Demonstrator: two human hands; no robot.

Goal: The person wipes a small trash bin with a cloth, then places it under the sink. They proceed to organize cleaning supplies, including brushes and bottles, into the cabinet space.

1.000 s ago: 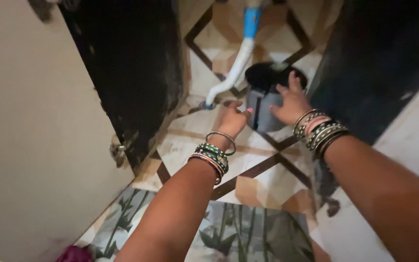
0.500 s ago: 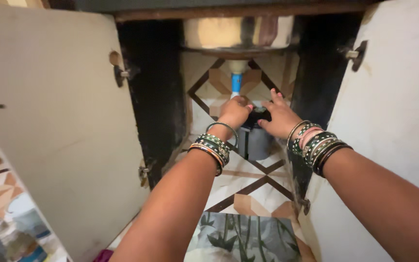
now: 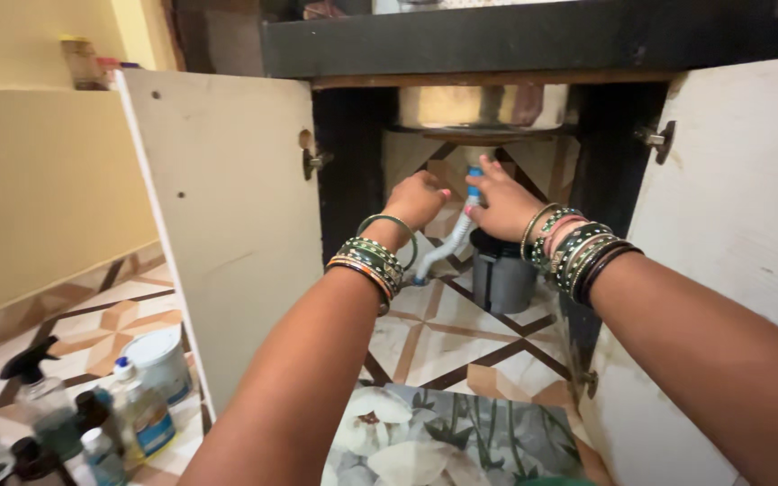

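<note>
Both my arms, each with several bangles, reach into the open cabinet under a steel sink bowl (image 3: pixel 483 106). A white drain pipe (image 3: pixel 443 247) with a blue upper section comes down from the bowl to the tiled floor. My right hand (image 3: pixel 500 202) grips the pipe at its blue part, just under the bowl. My left hand (image 3: pixel 418 196) is beside it on the left, fingers curled, with nothing visible in it. A dark grey bin (image 3: pixel 502 277) stands on the cabinet floor below my right hand.
The left cabinet door (image 3: pixel 227 225) and right cabinet door (image 3: pixel 731 225) stand open. Several spray and cleaning bottles (image 3: pixel 137 414) and a white tub (image 3: pixel 159 358) sit on the floor at lower left. A floral mat (image 3: pixel 443 441) lies before the cabinet.
My view has tilted up and back from the cabinet floor. Both hands rose from the grey bin to the drain pipe under the sink bowl, and the right hand took hold of it.
</note>
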